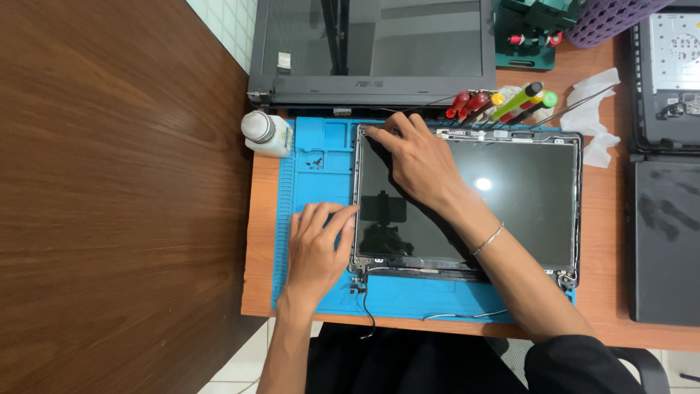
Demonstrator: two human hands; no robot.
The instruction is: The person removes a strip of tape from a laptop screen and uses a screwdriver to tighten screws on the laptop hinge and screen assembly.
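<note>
From the head view, your left hand (315, 244) lies flat on the blue rubbery work mat (321, 179), its grip spread, the fingertips touching the left edge of the laptop screen panel (467, 204). Your right hand (419, 160) reaches across the glass, its grip loosely spread and pinching nothing, with the fingertips pressing at the panel's upper-left corner. A thin bracelet (487, 239) sits on that wrist.

The panel is a flat, dark, glossy rectangle that mirrors a ceiling light, set in a thin metal frame with small hinges at the lower corners and a loose black cable (366, 306) trailing off its lower-left corner. It lies face up in the middle of the mat, on the pale orange wooden table (605, 306). Its long axis runs left to right, the hinge edge toward you.

Just beyond the mat lie screwdrivers (503, 104) with red and green handles, a white round-capped bottle (266, 133) at the mat's upper-left corner, and another laptop lid (372, 51) with a matte grey bezel.
</note>
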